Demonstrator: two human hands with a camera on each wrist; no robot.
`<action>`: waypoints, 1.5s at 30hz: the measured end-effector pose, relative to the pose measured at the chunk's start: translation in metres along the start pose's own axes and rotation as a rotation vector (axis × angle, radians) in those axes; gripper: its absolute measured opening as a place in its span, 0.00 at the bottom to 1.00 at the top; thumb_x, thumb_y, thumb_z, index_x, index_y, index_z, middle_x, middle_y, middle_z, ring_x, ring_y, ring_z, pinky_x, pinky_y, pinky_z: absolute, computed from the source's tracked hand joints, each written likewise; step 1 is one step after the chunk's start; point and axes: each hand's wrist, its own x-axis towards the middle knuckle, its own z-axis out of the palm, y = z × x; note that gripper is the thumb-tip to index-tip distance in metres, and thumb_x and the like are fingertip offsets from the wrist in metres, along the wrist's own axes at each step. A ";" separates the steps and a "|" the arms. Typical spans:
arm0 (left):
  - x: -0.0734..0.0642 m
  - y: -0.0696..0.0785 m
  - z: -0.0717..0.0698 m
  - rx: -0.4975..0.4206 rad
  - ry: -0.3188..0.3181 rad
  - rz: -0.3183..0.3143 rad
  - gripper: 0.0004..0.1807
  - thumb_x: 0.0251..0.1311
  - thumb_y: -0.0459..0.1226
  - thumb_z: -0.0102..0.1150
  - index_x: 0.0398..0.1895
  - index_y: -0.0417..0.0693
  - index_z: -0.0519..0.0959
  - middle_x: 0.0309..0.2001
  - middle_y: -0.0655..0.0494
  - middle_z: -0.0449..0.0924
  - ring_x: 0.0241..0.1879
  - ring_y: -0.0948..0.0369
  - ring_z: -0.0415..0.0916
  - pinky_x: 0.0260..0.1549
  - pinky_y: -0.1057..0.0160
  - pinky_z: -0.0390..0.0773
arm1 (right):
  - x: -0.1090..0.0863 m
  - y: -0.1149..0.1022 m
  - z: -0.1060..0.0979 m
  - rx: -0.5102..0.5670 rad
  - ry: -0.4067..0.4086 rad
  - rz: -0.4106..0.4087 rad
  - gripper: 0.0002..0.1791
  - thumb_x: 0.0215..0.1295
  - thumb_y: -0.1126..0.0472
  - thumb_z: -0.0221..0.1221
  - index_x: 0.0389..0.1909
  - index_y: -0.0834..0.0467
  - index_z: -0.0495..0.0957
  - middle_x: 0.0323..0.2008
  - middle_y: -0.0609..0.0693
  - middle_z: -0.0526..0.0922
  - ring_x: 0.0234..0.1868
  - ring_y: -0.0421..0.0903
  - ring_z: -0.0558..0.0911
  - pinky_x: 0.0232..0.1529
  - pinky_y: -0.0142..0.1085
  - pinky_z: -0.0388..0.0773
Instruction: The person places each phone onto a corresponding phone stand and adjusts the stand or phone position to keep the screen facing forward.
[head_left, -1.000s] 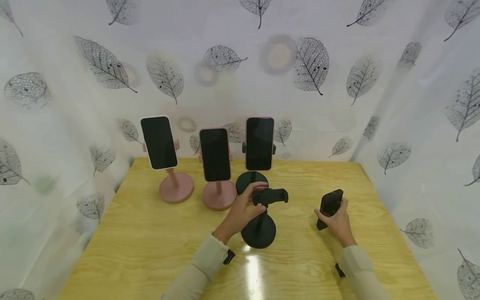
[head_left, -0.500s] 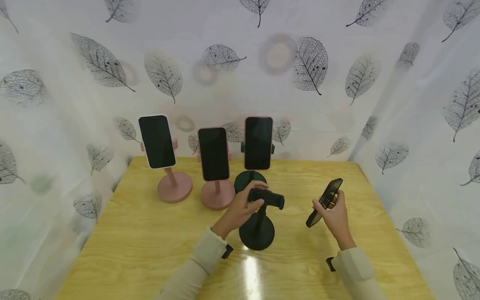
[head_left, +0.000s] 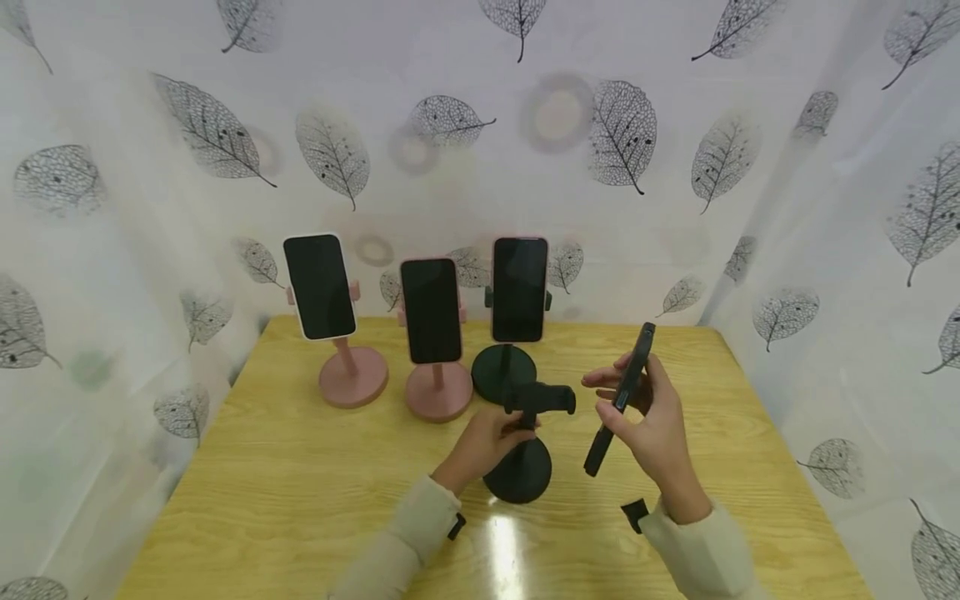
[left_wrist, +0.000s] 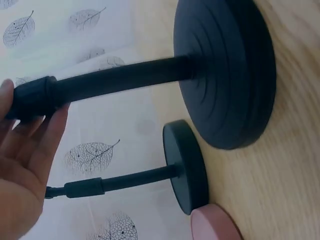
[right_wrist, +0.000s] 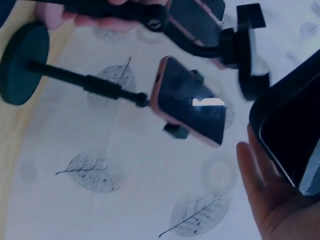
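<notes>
A black phone stand with a round base (head_left: 519, 477) and a clamp (head_left: 542, 398) stands upright on the table. My left hand (head_left: 483, 446) grips its stem just under the clamp; in the left wrist view my fingers wrap the collar (left_wrist: 35, 97) at the stem's upper end. To the right, my right hand (head_left: 660, 437) holds a black phone (head_left: 624, 392) raised and tilted, almost edge-on in the head view. In the right wrist view the phone's dark screen (right_wrist: 292, 132) shows, its corner close to the black clamp (right_wrist: 247, 55).
Behind stand a white-edged phone (head_left: 319, 287) on a pink stand (head_left: 354, 377), a pink-edged phone (head_left: 431, 310) on another pink stand (head_left: 438, 392), and a third phone (head_left: 520, 287) on a dark green stand (head_left: 495, 367). A leaf-print curtain (head_left: 480, 192) borders the wooden table (head_left: 300, 492).
My right hand has lifted the black phone and brought it left, turning it edge-on. My left hand has slid from the clamp down to the stem.
</notes>
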 end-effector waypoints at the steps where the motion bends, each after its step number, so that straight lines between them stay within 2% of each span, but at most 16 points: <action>1: -0.001 0.001 0.002 0.020 0.023 -0.002 0.12 0.61 0.40 0.56 0.45 0.48 0.83 0.43 0.53 0.85 0.43 0.63 0.82 0.42 0.73 0.79 | 0.000 -0.002 0.003 -0.010 0.000 -0.013 0.20 0.48 0.77 0.58 0.45 0.65 0.69 0.40 0.46 0.86 0.41 0.37 0.85 0.43 0.25 0.79; 4: -0.001 0.004 0.005 0.051 0.072 -0.008 0.12 0.61 0.39 0.58 0.45 0.46 0.83 0.42 0.53 0.86 0.42 0.63 0.83 0.40 0.73 0.80 | -0.002 -0.007 0.014 -0.096 -0.003 -0.034 0.23 0.44 0.75 0.62 0.46 0.70 0.70 0.47 0.47 0.84 0.48 0.36 0.82 0.48 0.23 0.76; 7: -0.001 0.006 0.005 0.070 0.091 -0.014 0.12 0.61 0.39 0.58 0.44 0.45 0.84 0.41 0.53 0.86 0.41 0.62 0.84 0.39 0.72 0.80 | -0.004 -0.007 0.024 -0.228 -0.024 -0.038 0.33 0.41 0.72 0.66 0.54 0.63 0.71 0.54 0.46 0.79 0.52 0.33 0.78 0.52 0.24 0.72; 10: 0.000 0.006 0.005 0.100 0.093 -0.011 0.11 0.60 0.40 0.58 0.42 0.45 0.84 0.40 0.52 0.86 0.40 0.61 0.84 0.38 0.70 0.81 | -0.007 -0.003 0.034 -0.338 -0.044 -0.031 0.40 0.38 0.68 0.70 0.60 0.55 0.70 0.61 0.46 0.73 0.53 0.33 0.73 0.52 0.34 0.73; 12: 0.000 0.006 0.004 0.118 0.088 0.000 0.11 0.61 0.40 0.58 0.41 0.45 0.84 0.39 0.52 0.86 0.39 0.60 0.84 0.38 0.69 0.81 | -0.008 0.000 0.039 -0.375 -0.044 -0.029 0.41 0.37 0.66 0.72 0.59 0.54 0.70 0.62 0.48 0.72 0.53 0.34 0.71 0.49 0.41 0.74; 15: -0.001 0.006 0.002 0.117 0.079 0.017 0.09 0.61 0.40 0.57 0.39 0.46 0.83 0.37 0.52 0.86 0.38 0.60 0.84 0.36 0.70 0.81 | -0.008 0.005 0.044 -0.385 -0.037 -0.030 0.40 0.37 0.65 0.72 0.58 0.56 0.69 0.62 0.51 0.70 0.56 0.37 0.69 0.46 0.46 0.75; 21: -0.001 0.003 0.000 0.107 0.050 0.016 0.08 0.61 0.38 0.58 0.38 0.45 0.83 0.37 0.51 0.86 0.36 0.60 0.84 0.35 0.71 0.80 | -0.009 0.009 0.052 -0.392 -0.021 0.022 0.38 0.39 0.63 0.73 0.55 0.58 0.68 0.49 0.52 0.74 0.48 0.41 0.72 0.39 0.42 0.74; 27: -0.002 0.003 -0.004 0.144 0.036 -0.007 0.07 0.61 0.37 0.59 0.36 0.43 0.82 0.35 0.49 0.85 0.36 0.58 0.84 0.34 0.68 0.81 | -0.010 0.007 0.058 -0.418 -0.013 0.123 0.40 0.38 0.59 0.75 0.54 0.62 0.66 0.46 0.54 0.74 0.45 0.46 0.74 0.42 0.45 0.75; 30: -0.003 0.003 -0.006 0.128 0.014 -0.018 0.08 0.61 0.36 0.59 0.41 0.45 0.81 0.39 0.49 0.85 0.38 0.58 0.84 0.37 0.68 0.81 | -0.011 0.008 0.062 -0.411 0.004 0.173 0.42 0.37 0.59 0.76 0.55 0.62 0.65 0.47 0.55 0.74 0.45 0.47 0.74 0.44 0.45 0.74; 32: -0.006 0.004 -0.007 0.097 0.000 -0.019 0.11 0.62 0.36 0.58 0.47 0.47 0.79 0.43 0.51 0.84 0.43 0.59 0.83 0.41 0.67 0.81 | -0.012 0.009 0.064 -0.408 0.009 0.209 0.43 0.37 0.58 0.76 0.54 0.61 0.64 0.47 0.55 0.74 0.44 0.47 0.75 0.44 0.45 0.75; 34: -0.010 0.007 -0.009 0.060 0.014 -0.001 0.17 0.62 0.36 0.58 0.54 0.48 0.76 0.50 0.52 0.81 0.48 0.59 0.80 0.46 0.65 0.80 | -0.013 0.009 0.067 -0.398 0.015 0.238 0.43 0.37 0.58 0.76 0.54 0.61 0.63 0.47 0.55 0.74 0.43 0.48 0.76 0.44 0.45 0.75; 37: -0.018 0.017 -0.016 -0.022 0.109 0.080 0.23 0.62 0.36 0.57 0.61 0.50 0.69 0.56 0.52 0.76 0.52 0.58 0.77 0.51 0.61 0.78 | -0.013 0.009 0.069 -0.391 0.020 0.268 0.43 0.37 0.58 0.77 0.54 0.61 0.62 0.47 0.55 0.74 0.43 0.49 0.76 0.43 0.45 0.75; 39: -0.022 0.026 -0.023 -0.090 0.199 0.169 0.23 0.62 0.34 0.57 0.60 0.48 0.68 0.55 0.50 0.74 0.52 0.56 0.76 0.51 0.59 0.78 | -0.012 0.009 0.070 -0.378 0.023 0.280 0.43 0.37 0.58 0.77 0.54 0.61 0.62 0.47 0.55 0.74 0.43 0.49 0.76 0.43 0.45 0.75; 41: -0.026 0.034 -0.031 -0.153 0.264 0.278 0.20 0.62 0.32 0.57 0.58 0.45 0.70 0.53 0.48 0.74 0.50 0.55 0.75 0.51 0.59 0.78 | -0.011 0.008 0.070 -0.381 0.024 0.286 0.43 0.37 0.58 0.77 0.54 0.61 0.62 0.47 0.55 0.74 0.43 0.49 0.76 0.44 0.45 0.75; 43: -0.027 0.041 -0.039 -0.163 0.285 0.378 0.17 0.60 0.30 0.58 0.53 0.43 0.72 0.50 0.47 0.74 0.49 0.55 0.74 0.51 0.59 0.77 | -0.010 0.007 0.070 -0.389 0.022 0.287 0.44 0.37 0.58 0.77 0.54 0.61 0.62 0.46 0.55 0.74 0.42 0.49 0.75 0.44 0.44 0.75; 45: -0.027 0.046 -0.046 -0.108 0.270 0.445 0.14 0.59 0.30 0.59 0.49 0.42 0.75 0.49 0.47 0.74 0.48 0.56 0.74 0.51 0.60 0.77 | -0.009 0.006 0.071 -0.393 0.020 0.287 0.44 0.37 0.58 0.77 0.54 0.61 0.62 0.46 0.55 0.74 0.42 0.49 0.75 0.44 0.44 0.75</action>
